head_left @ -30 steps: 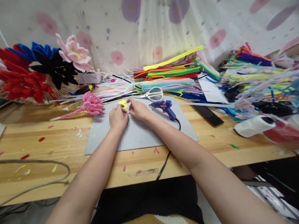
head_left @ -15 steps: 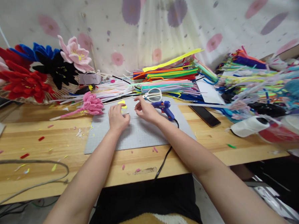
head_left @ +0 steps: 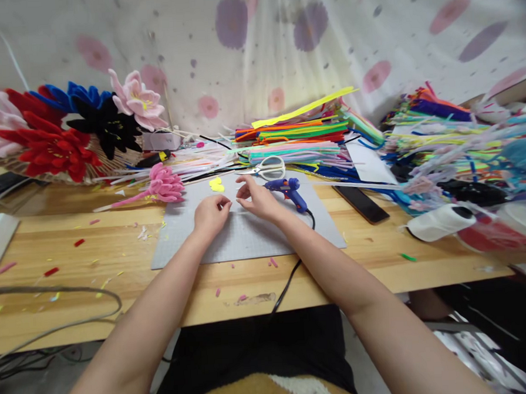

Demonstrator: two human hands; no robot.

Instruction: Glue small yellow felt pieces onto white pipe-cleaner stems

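My left hand (head_left: 211, 216) is over the grey cutting mat (head_left: 256, 238), thumb and forefinger pinched together. Facing it, close but apart, my right hand (head_left: 259, 198) has its fingers curled in toward the thumb. Whatever lies in either set of fingertips is too small to make out. Small yellow pieces (head_left: 217, 184) rest on the mat just beyond the hands. Right of my right hand lies a blue glue gun (head_left: 289, 191) with a black cord. White-handled scissors (head_left: 272, 168) are at the mat's far edge.
A pink fuzzy flower (head_left: 164, 183) lies left of the mat. Red, black, blue and pale pink flowers (head_left: 62, 151) stand at the back left. Bundles of pipe cleaners (head_left: 295, 130) line the back. A phone (head_left: 361, 203) and a white bottle (head_left: 438, 222) lie to the right.
My left hand has drawn back slightly from the yellow pieces, and its thumb and forefinger have closed into a pinch. My right hand has shifted only a little. The view has moved slightly.
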